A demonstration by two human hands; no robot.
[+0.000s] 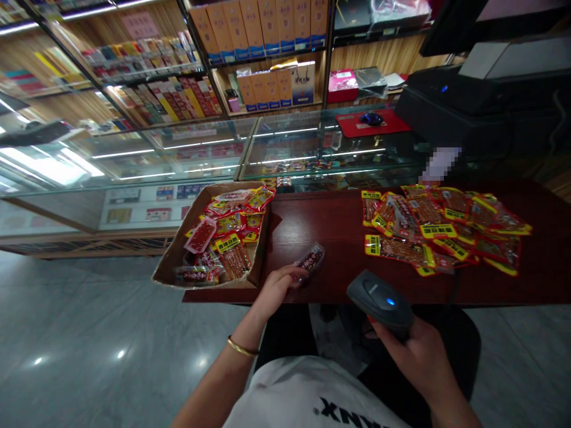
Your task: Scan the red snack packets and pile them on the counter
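My left hand [282,285] has its fingers closed on the near end of a clear-wrapped snack packet [311,259] with dark contents, low over the wooden counter. A black barcode scanner [379,300] with a lit blue light is gripped in my right hand [414,351], its head tilted toward that packet. To the left of my left hand stands an open cardboard box [259,261] holding red and yellow snack packets [234,255]. On the right lies a loose pile of yellow-and-red snack packets [435,229] with brown strips inside.
The dark red counter [321,214] ends at an edge close to my body. Behind it runs a glass display case [285,142], with a mouse [372,119] on a red mat. Black till equipment [464,113] stands at the back right. Stocked shelves [267,53] line the wall.
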